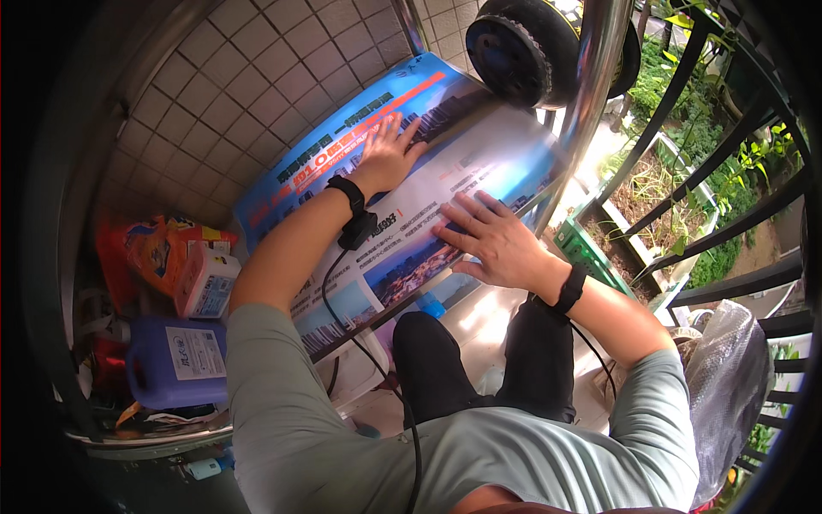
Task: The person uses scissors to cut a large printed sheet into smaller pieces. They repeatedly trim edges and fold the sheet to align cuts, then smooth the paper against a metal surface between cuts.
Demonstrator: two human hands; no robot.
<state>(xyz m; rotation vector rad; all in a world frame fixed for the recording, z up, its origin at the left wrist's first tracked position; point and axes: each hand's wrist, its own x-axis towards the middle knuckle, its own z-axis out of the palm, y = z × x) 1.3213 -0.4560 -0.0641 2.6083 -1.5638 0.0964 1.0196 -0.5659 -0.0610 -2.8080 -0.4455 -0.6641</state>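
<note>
A large printed sheet (443,173) with pictures and writing covers a slanted, board-like surface before me. My left hand (388,154) lies flat on its upper part, fingers apart, over red and dark lettering. My right hand (491,241) rests palm down near the sheet's lower right edge, fingers spread. Neither hand holds anything. Each wrist wears a black strap; the left strap (350,196) carries a small black device with a black cable (331,289) running down across the sheet. What supports the sheet is mostly hidden.
Left of the sheet are a purple jug (176,360), a white container (209,283) and an orange bag (154,254). A tiled wall (257,83) stands behind. A black round object (514,54) and metal post (594,83) are at upper right, with railings (713,244) and planters beyond.
</note>
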